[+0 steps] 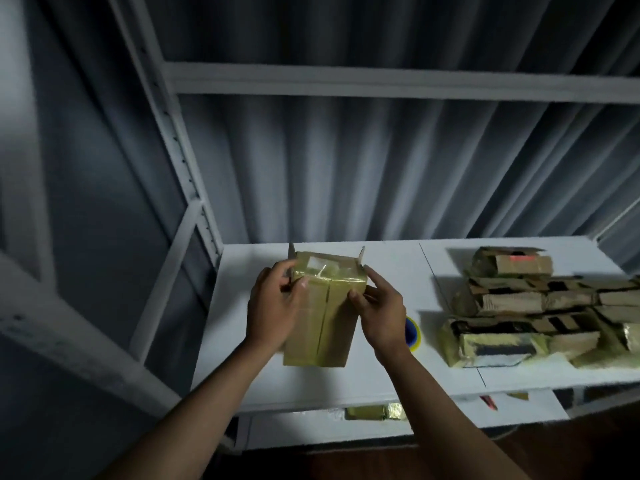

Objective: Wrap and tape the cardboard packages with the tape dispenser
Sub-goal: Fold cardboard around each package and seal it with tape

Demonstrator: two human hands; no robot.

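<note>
A dim room with grey curtains hanging behind a white metal rack, and a white shelf at about waist level serving as the bench. Toward the left part of that shelf, well in from the left edge, a person holds a cardboard box standing on end, its long axis running up and away from them, the far end tilted off toward the back edge. The left hand grips the box's upper left side, thumb curled over onto the taped front near the top corner. The right hand grips the upper right side, fingers bent round the edge with the thumb pinching at the corner. Both hands sit at the top end, where yellowish tape crosses the box and two small flaps stand up unsealed. Just behind the right wrist, near the front edge of the shelf, a roll of tape with a blue centre peeks out; I cannot tell whether it sits in a dispenser. It lies to the right of the box, so the right hand is clearly the nearer one to fetch it. Over on the right half of the shelf is a stack of wrapped packages, well apart from the box.
</note>
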